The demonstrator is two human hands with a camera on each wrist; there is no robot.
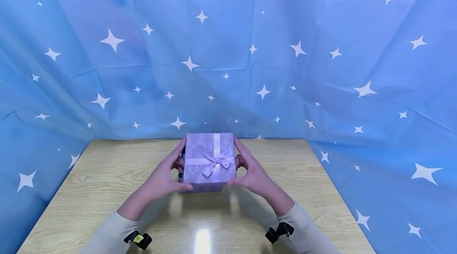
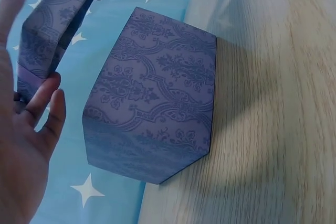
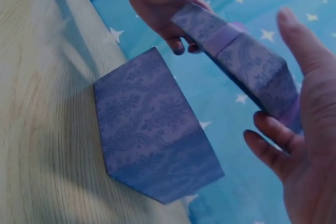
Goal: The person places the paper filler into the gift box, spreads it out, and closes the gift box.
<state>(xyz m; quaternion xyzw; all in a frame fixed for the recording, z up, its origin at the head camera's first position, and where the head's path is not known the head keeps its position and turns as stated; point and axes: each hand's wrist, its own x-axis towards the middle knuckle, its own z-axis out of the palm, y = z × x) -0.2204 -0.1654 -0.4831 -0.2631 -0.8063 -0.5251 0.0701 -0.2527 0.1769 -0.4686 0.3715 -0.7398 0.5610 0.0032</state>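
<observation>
Both hands hold a purple gift box lid (image 1: 198, 149) with a pale ribbon and bow. My left hand (image 1: 162, 178) grips its left side, thumb at the near corner. On the opposite side my right hand (image 1: 255, 176) grips it in the same way. Beneath the lid stands the box base (image 2: 152, 82), patterned in matching purple damask, upright on the table. A gap separates lid and base in both wrist views. Something dark shows at the lid's left edge in the head view, too small to make out. The inside of the base is hidden.
The light wood table (image 1: 107, 174) reflects a bright glare near its front edge. A blue curtain (image 1: 228, 47) with white stars hangs behind it and along both sides. Black straps with small devices (image 1: 138, 239) sit on both sleeved wrists.
</observation>
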